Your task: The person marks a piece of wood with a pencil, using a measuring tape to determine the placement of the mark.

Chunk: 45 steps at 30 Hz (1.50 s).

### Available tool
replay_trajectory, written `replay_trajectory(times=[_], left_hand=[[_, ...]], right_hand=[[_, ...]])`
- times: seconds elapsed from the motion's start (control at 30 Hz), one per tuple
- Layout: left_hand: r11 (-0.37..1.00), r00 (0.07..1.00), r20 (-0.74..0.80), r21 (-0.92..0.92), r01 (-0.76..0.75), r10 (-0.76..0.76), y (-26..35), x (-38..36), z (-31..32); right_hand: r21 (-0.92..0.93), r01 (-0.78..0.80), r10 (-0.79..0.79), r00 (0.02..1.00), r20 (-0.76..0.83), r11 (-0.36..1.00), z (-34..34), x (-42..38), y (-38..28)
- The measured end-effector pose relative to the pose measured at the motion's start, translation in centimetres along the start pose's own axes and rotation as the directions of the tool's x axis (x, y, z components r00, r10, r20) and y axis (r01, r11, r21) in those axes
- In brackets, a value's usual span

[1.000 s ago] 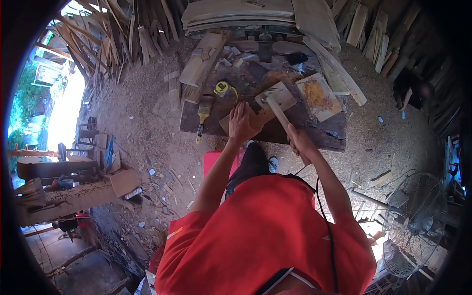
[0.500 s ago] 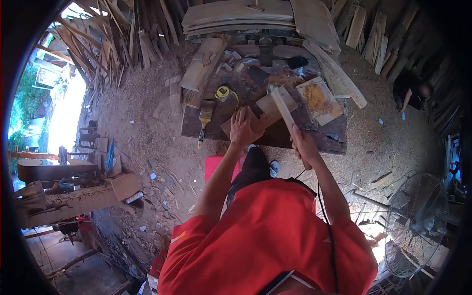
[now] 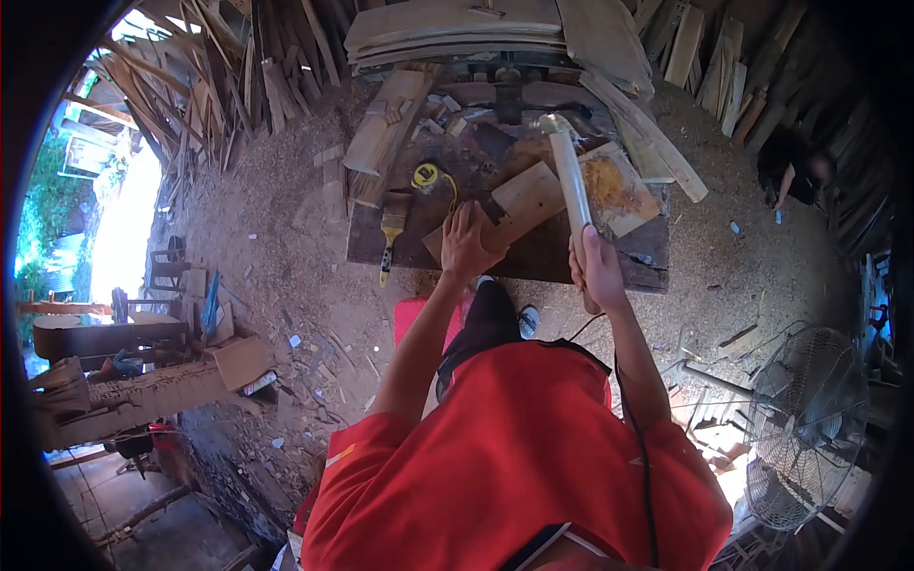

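My right hand is wrapped round the wooden handle of a hammer, whose head is raised above the dark workbench. My left hand lies flat with fingers spread on a wooden board that rests at an angle on the bench. Left of that hand are a brush and a yellow tape measure. A stained board lies beyond the hammer, to its right.
Stacked planks stand behind the bench, and long boards lean at its right. A wire fan is at lower right. Another person crouches at far right. Wood scraps litter the ground.
My right hand has lifted the hammer, and its head has moved right and away from the board. My left hand keeps its place on the board. The view has shifted slightly.
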<state>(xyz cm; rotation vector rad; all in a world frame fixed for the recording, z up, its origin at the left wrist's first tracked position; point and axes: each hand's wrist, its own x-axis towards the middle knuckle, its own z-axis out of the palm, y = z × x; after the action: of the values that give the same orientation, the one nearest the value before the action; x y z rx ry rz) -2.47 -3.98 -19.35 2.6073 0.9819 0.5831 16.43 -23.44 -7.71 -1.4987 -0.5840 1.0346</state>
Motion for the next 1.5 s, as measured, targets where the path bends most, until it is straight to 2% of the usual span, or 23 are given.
replay_trajectory(times=[0.07, 0.13, 0.2, 0.33, 0.43, 0.53, 0.6, 0.7, 0.8, 0.9, 1.0, 1.03, 1.17, 1.4, 1.5], left_hand=[[1.000, 1.000, -0.007, 0.005, -0.006, 0.007, 0.0, 0.0, 0.2], [1.000, 1.000, -0.019, 0.000, -0.020, 0.020, -0.4, 0.1, 0.7], [0.999, 0.999, -0.027, -0.016, -0.038, 0.037, -0.6, 0.1, 0.9], [0.999, 1.000, -0.002, -0.013, -0.031, 0.031, -0.5, -0.2, 0.7], [0.998, 0.998, -0.008, 0.002, -0.064, 0.064, -0.6, 0.5, 1.0], [0.990, 0.990, 0.018, 0.016, -0.138, 0.138, 0.5, 1.6, 1.4], [0.979, 0.978, 0.053, 0.003, -0.204, 0.204, 1.3, 2.7, 2.4], [0.983, 0.981, 0.061, -0.036, -0.181, 0.183, 2.1, 4.1, 3.8], [0.982, 0.981, 0.065, 0.021, -0.185, 0.184, 2.6, 4.1, 4.0], [0.982, 0.981, 0.064, 0.045, -0.185, 0.181, 2.5, 4.0, 4.3], [0.981, 0.980, 0.057, 0.029, -0.191, 0.189, 2.6, 4.0, 4.4], [0.980, 0.980, 0.061, 0.050, -0.193, 0.190, 2.6, 4.0, 4.4], [0.976, 0.977, 0.046, 0.063, -0.210, 0.208, 2.5, 4.0, 4.6], [0.979, 0.980, 0.039, 0.053, -0.196, 0.194, 2.7, 4.0, 4.4], [0.979, 0.980, 0.033, 0.049, -0.199, 0.198, 2.9, 4.0, 4.4]], right_hand=[[0.029, 0.083, -0.082, 0.997, -0.009, 0.996, 0.3, 0.2, 1.1], [-0.165, -0.106, 0.112, 0.993, 0.027, 0.981, -0.7, 1.5, 4.4], [-0.331, -0.326, 0.357, 0.933, 0.038, 0.886, -1.3, 2.4, 5.6], [-0.081, -0.261, 0.262, 0.965, 0.003, 0.962, -1.4, 0.9, 4.0], [0.149, -0.153, 0.156, 0.988, -0.004, 0.977, -2.4, -0.9, 2.9], [0.114, -0.007, 0.014, 0.998, -0.060, 0.993, -3.7, -2.7, 2.7], [0.187, 0.021, -0.001, 0.994, -0.105, 0.982, -4.5, -3.7, 3.2], [0.216, 0.076, -0.034, 0.981, -0.192, 0.973, -5.4, -5.3, 2.8], [0.101, 0.155, -0.120, 0.950, -0.287, 0.983, -7.0, -6.8, 3.6], [-0.089, 0.173, -0.194, 0.898, -0.395, 0.981, -8.6, -8.8, 4.5], [-0.319, 0.204, -0.334, 0.835, -0.437, 0.926, -9.5, -9.8, 5.3], [-0.313, 0.164, -0.298, 0.841, -0.452, 0.936, -9.6, -9.9, 5.3], [-0.470, 0.042, -0.276, 0.854, -0.441, 0.882, -9.1, -9.7, 3.9], [-0.592, 0.051, -0.312, 0.884, -0.348, 0.804, -8.2, -9.2, 5.8], [-0.690, 0.023, -0.298, 0.912, -0.282, 0.724, -8.3, -8.9, 5.4]])
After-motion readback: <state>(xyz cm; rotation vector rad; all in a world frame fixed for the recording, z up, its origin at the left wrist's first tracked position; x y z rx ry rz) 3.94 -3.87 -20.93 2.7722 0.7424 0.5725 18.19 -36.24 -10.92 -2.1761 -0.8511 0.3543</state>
